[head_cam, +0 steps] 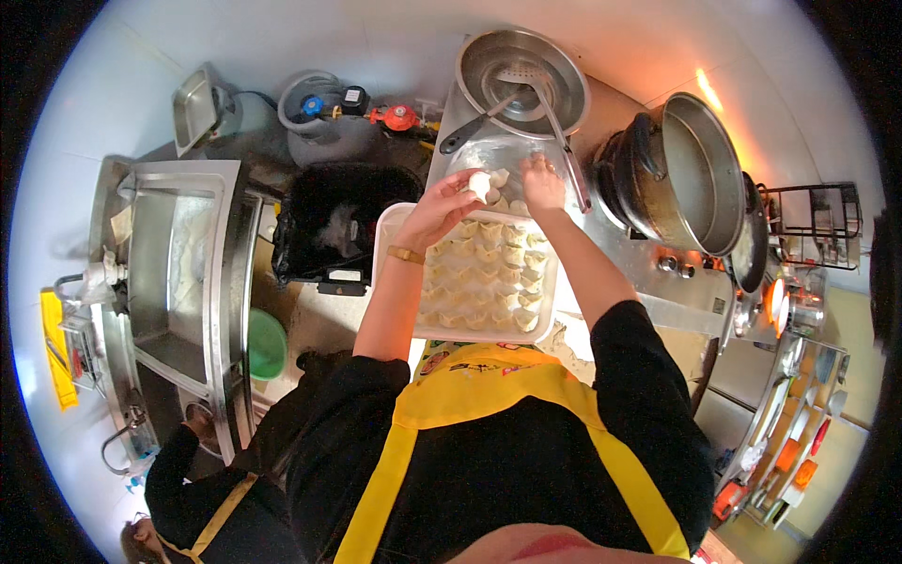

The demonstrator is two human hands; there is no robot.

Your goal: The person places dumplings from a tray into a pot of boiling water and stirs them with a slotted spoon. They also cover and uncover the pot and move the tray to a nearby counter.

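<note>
My left hand (447, 208) pinches a white dumpling (479, 186) between thumb and fingers, above the far rim of a white plastic tray (379, 282). Rows of folded dumplings (486, 271) fill much of that tray. More dumplings (499, 194) lie together just past its far edge, between my two hands. My right hand (542, 185) is over the stainless steel counter (461, 156), to the right of these dumplings. Its fingers point away from me, and whether they hold anything does not show. White flour-like powder dusts the metal near both hands.
Beyond my hands, a steel bowl (486, 53) holds a skimmer (528, 76) and a black-handled utensil (465, 134). A large pot (694, 176) stands right. Left are a black bin (338, 176), gas cylinder (328, 137), sink (218, 296) and another person's black sleeve (169, 458).
</note>
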